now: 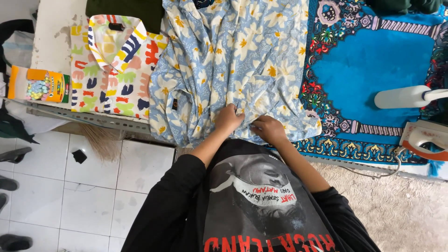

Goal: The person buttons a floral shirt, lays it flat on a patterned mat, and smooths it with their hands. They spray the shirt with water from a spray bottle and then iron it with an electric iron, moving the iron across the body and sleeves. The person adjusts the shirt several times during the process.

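Head view: left hand (228,117) and right hand (269,129) both closed, pinching the near hem of a light blue floral shirt (233,60), close together near the centre edge. Shirt lies spread on the surface (51,32), hem hanging over the near edge. Left of it, touching, a folded white shirt with colourful shapes (116,65). Far left, an orange chalk box (39,85). Right, a blue patterned mat (373,65) under the shirt's edge; an iron (424,140) at near right.
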